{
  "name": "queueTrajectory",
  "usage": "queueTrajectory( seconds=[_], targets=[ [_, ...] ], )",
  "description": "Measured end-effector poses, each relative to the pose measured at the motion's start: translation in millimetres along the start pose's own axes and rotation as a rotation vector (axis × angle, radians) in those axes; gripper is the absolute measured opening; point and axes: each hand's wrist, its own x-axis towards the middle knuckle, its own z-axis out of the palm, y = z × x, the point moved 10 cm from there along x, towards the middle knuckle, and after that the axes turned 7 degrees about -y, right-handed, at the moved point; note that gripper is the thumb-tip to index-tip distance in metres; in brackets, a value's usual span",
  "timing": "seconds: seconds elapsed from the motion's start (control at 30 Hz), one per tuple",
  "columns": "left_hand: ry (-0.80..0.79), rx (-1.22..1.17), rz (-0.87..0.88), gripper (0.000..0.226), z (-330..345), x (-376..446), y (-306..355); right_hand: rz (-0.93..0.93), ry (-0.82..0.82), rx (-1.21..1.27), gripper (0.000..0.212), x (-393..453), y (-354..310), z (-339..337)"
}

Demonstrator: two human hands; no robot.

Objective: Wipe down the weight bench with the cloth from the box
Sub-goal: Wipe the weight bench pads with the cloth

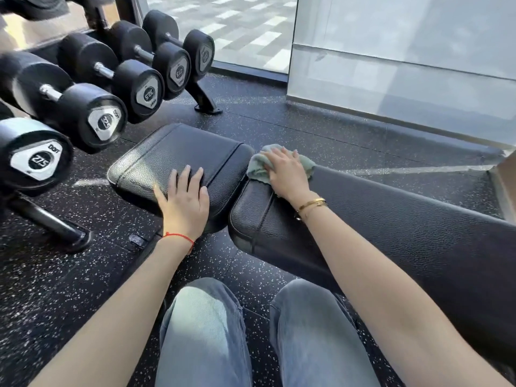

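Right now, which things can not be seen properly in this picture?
- Green cloth: mostly under the right hand, head view.
- Long black leather bench pad: right end cut off by the frame edge.
- Brown box: only a corner shows.
- Nearest dumbbell: cropped at left.

At the centre of the frame the bench (391, 233) runs toward the right edge, its seat pad (178, 155) to the left. The left hand (184, 199) rests on that pad; the right hand (287, 174) lies on the cloth (258, 166) on the longer pad. Dumbbells (92, 107) on a rack (205, 99) fill the upper left.
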Motion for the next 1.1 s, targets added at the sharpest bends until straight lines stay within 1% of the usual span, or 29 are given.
queueTrajectory(
  seconds=[0.07, 0.17, 0.27, 0.37, 0.4, 0.5, 0.53, 0.57, 0.63, 0.73, 0.77, 0.83, 0.9, 1.0, 1.07, 1.1],
  targets=[
    [0.025, 0.000, -0.002, 0.059, 0, 0, -1, -0.102, -0.028, 0.015, 0.044, -20, -25, 9],
    [0.042, -0.002, -0.004, 0.056, 1, 0, -2, -0.294, -0.084, 0.048, 0.056, -84, -63, 16],
    [0.048, -0.029, 0.001, 0.055, -1, -1, -2, -0.355, -0.132, 0.076, 0.064, -119, -65, 16],
    [0.035, -0.029, 0.003, 0.057, -1, -1, -1, -0.300, -0.116, 0.061, 0.061, -97, -40, 3],
    [0.031, -0.025, 0.001, 0.057, -1, 0, -1, -0.250, -0.083, 0.046, 0.057, -76, -28, -2],
    [0.035, -0.009, 0.000, 0.059, -1, -1, -1, 0.008, 0.009, 0.007, 0.048, -10, 6, -7],
    [0.036, -0.007, 0.000, 0.059, -2, -1, 0, 0.051, 0.023, -0.007, 0.047, 3, 3, -4],
    [0.036, -0.006, -0.001, 0.060, -1, -1, 0, 0.046, 0.029, -0.008, 0.046, 9, -6, 2],
    [0.034, -0.009, -0.002, 0.059, -1, -1, 0, -0.064, 0.007, 0.003, 0.046, -3, -39, 16],
    [0.032, -0.009, -0.004, 0.059, 0, 0, -2, -0.296, -0.052, 0.050, 0.052, -64, -76, 22],
    [0.035, -0.003, -0.003, 0.060, 0, 0, -2, -0.353, -0.085, 0.063, 0.055, -85, -77, 21],
    [0.036, 0.010, -0.002, 0.061, 1, 0, -2, -0.393, -0.130, 0.071, 0.058, -108, -62, 14],
    [0.031, 0.013, -0.002, 0.060, 2, 1, -2, -0.341, -0.126, 0.043, 0.058, -100, -34, 5],
    [0.025, 0.012, -0.010, 0.058, 1, 0, -2, -0.152, -0.054, 0.019, 0.049, -47, 3, -8],
    [0.017, 0.013, -0.011, 0.057, 0, 0, -1, -0.021, -0.025, -0.002, 0.047, -17, 12, -9],
    [0.013, 0.020, -0.012, 0.057, 0, 0, 0, 0.003, -0.011, -0.022, 0.047, -11, 8, -6]
  ],
)
